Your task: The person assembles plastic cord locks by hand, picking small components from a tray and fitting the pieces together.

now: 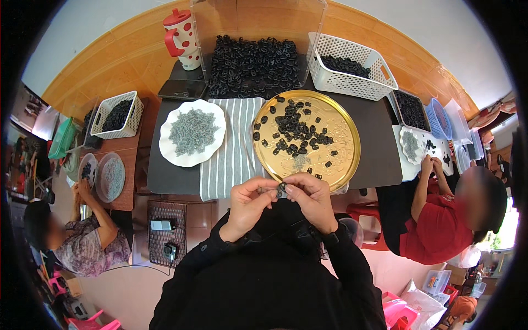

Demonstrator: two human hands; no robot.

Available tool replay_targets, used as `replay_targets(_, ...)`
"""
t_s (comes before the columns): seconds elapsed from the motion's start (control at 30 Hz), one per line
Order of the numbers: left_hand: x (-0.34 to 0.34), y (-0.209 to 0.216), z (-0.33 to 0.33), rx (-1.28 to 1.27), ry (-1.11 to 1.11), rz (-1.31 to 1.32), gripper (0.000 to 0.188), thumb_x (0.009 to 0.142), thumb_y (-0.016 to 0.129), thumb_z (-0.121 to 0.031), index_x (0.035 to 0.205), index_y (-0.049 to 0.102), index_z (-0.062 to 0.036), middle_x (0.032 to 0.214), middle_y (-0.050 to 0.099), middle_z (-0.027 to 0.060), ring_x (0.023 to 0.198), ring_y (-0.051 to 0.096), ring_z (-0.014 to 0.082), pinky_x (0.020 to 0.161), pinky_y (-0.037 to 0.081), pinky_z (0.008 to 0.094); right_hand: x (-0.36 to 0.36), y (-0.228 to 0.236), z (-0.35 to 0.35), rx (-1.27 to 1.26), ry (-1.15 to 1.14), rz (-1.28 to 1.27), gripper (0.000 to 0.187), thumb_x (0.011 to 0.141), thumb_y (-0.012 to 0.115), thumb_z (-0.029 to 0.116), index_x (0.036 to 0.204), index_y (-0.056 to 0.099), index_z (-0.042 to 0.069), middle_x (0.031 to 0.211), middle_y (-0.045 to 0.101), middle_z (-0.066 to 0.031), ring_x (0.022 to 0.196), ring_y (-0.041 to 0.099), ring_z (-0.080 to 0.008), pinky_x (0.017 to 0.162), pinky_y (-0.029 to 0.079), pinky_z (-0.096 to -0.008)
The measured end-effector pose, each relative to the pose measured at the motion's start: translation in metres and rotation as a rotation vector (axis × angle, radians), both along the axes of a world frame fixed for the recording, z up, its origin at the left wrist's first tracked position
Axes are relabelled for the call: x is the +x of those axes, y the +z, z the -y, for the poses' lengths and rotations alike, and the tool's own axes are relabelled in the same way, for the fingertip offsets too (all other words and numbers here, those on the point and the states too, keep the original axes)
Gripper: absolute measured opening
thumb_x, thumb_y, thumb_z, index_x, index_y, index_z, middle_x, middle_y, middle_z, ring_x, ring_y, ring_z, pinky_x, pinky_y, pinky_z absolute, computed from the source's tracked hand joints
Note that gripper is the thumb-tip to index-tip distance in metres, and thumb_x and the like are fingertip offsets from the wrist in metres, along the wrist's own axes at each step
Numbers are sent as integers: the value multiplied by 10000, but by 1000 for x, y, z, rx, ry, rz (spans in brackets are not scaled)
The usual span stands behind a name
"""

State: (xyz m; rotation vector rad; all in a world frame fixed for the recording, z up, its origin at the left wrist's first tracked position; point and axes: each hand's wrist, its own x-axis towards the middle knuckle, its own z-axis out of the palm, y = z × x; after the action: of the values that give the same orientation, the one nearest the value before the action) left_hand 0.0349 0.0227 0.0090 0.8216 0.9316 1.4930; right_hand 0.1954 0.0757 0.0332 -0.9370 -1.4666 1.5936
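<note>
Black-clothed torso and sleeves (269,275) are seen nearest the camera, and two bare hands are brought close together at the front edge of a dark counter (379,148). Between the fingertips of the left hand (247,206) and the right hand (313,202), a small black oval piece (282,187) is pinched at the near rim of a round gold tray (344,168), its details partly hidden by the fingers. On the tray, loose black pieces (294,125) are scattered, and a little heap of thin grey bits (300,163) is set nearer the front. To the left, a grey-and-white striped cloth (234,173) is partly covered by the tray and by a white scalloped plate (165,142), on which grey pins (194,132) are heaped. Behind, many more black pieces are contained in a clear plastic bin (269,22) and a white perforated basket (357,85). Beside the bin, a red-spotted white tumbler (190,56) is stood upright. At either side, a seated co-worker is seen, one in a patterned top (91,250), one in a red shirt (440,225)
</note>
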Motion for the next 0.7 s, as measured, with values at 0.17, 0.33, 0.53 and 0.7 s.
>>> replay_targets(0.17,1,0,1,-9,15,10,177,830,607,69,993,663,30,840,644,64,685,608,100,554,470,197,0,-3,1,69,5,13,123,860,595,-19,977,634,-25,795,597,-8,709,527,-47,633,428,-197)
replay_targets(0.33,2,-1,1,-9,31,27,169,831,613,63,989,664,30,829,657,74,684,615,104,554,476,200,-3,0,4,146,33,-35,122,862,581,-40,971,635,-31,830,606,-35,728,554,-75,659,435,-208)
replay_targets(0.53,3,-8,2,-19,37,109,166,838,618,51,999,655,46,831,668,95,696,636,124,557,488,211,-5,-10,8,170,-10,-41,145,849,572,-72,976,632,-38,824,587,-51,755,557,-98,676,435,-217)
replay_targets(0.7,4,-7,4,-33,28,142,191,835,622,57,1022,655,35,863,666,95,710,631,127,567,498,215,-6,-18,10,284,-43,-55,210,820,594,-92,1016,634,-26,851,586,-64,740,557,-113,656,437,-222)
